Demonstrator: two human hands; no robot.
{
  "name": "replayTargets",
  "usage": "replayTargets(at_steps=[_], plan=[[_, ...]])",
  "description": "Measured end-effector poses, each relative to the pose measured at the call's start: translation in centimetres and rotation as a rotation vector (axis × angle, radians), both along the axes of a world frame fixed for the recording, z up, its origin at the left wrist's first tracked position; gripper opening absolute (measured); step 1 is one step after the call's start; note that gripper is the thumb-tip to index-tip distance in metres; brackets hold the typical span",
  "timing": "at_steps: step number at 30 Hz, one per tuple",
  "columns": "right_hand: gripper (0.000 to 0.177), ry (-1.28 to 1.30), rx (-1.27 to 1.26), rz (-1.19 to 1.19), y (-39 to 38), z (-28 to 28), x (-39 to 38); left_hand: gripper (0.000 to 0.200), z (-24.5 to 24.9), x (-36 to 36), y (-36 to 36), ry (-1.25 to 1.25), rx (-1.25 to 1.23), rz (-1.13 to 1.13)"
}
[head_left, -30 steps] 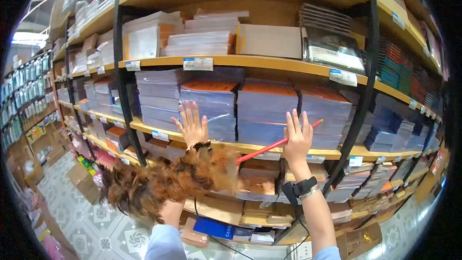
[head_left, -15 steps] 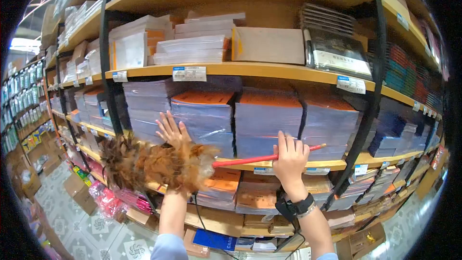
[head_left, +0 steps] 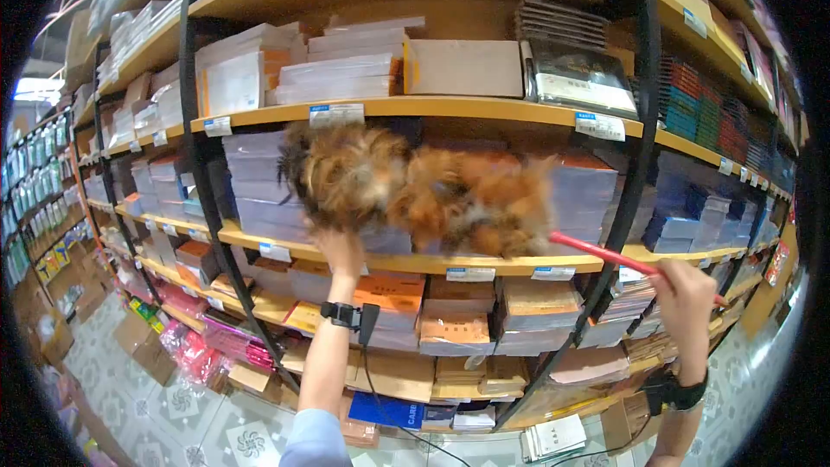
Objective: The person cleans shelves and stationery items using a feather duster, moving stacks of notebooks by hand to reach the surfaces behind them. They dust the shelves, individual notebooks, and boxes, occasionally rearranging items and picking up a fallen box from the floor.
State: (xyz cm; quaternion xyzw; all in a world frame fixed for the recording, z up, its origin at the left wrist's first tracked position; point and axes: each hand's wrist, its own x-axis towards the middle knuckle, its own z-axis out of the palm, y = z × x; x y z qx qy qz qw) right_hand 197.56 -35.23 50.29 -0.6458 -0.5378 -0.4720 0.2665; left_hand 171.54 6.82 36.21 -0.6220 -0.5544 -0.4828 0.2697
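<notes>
A feather duster (head_left: 471, 199) with brown feathers and a red handle stretches across the middle shelf, in front of stacks of plastic-wrapped books or pads with orange tops (head_left: 588, 199). My right hand (head_left: 687, 294) is closed around the red handle, out at the right. Up against the stacks on the left, my left hand (head_left: 340, 251) reaches in. The feathers cover its fingers, so I cannot see whether they are spread or closed. The feathers blur slightly.
The shelf above bears white packets (head_left: 337, 78), a pale box (head_left: 464, 67) and a black case (head_left: 579, 78). Black uprights (head_left: 635, 121) divide the rack. Lower shelves hold more paper stacks (head_left: 454, 329). Cartons (head_left: 143, 346) and pink packages (head_left: 192, 337) are at lower left.
The feather duster has moved up and right across the stacks, its handle now sloping down to the right. My right hand has gone right with it. The left hand's fingers are now hidden.
</notes>
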Motion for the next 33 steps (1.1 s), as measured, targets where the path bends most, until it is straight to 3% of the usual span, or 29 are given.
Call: replayTargets(at_steps=[1,3,4,7,11,17,21,23,25,26,27,29,31,33], plan=[[0.011,0.021,0.025,0.013,-1.0,0.5,-0.4,0.057,2.1,0.4,-2.6,0.042,-0.087,0.131],[0.011,0.024,0.032,-0.017,-1.8,0.8,-1.5,0.054,2.9,0.9,-5.1,-0.416,-0.035,-0.304],[0.012,-0.032,0.061,-0.04,-1.7,1.0,-2.3,0.052,2.8,1.0,-6.8,-0.454,-0.002,-0.379],[0.019,-0.268,0.136,-0.101,-0.6,1.7,-4.3,0.053,0.7,1.0,-9.4,-0.504,-0.095,-0.428],[0.022,-0.337,0.16,-0.097,2.5,2.1,-5.9,0.053,-1.6,0.7,-14.4,-0.517,-0.158,-0.559],[0.011,-0.17,0.121,-0.294,-6.6,2.7,-0.4,0.044,-4.8,-3.4,-23.0,-0.513,-0.187,-0.638],[0.015,-0.061,0.071,-0.614,-13.1,1.5,2.9,0.042,-6.6,-5.0,-26.4,-0.556,-0.354,-0.617],[0.016,-0.023,-0.003,-0.786,-13.5,0.6,2.6,0.042,-6.3,-3.7,-26.4,-0.563,-0.35,-0.736],[0.015,-0.142,0.086,-0.724,-12.1,-0.2,-0.3,0.041,-4.6,-1.5,-26.8,-0.428,-0.295,-0.755],[0.015,-0.192,0.085,-0.683,-11.5,-0.6,-1.6,0.042,-3.0,-0.6,-27.2,-0.465,-0.383,-0.828],[0.015,-0.242,0.086,-0.643,-11.3,-1.0,-3.0,0.043,-2.0,0.6,-27.5,-0.531,-0.374,-0.856],[0.013,-0.218,0.113,-0.556,-12.1,-1.4,-5.0,0.034,0.5,1.9,-28.2,-0.738,-0.513,-1.146],[0.013,-0.135,0.137,-0.327,-13.9,-1.6,-6.6,0.026,2.3,1.6,-29.0,-1.019,-0.828,-1.345],[0.012,-0.123,0.176,-0.27,-15.7,-1.9,-6.3,0.024,3.2,0.5,-29.8,-1.014,-0.848,-1.327]])
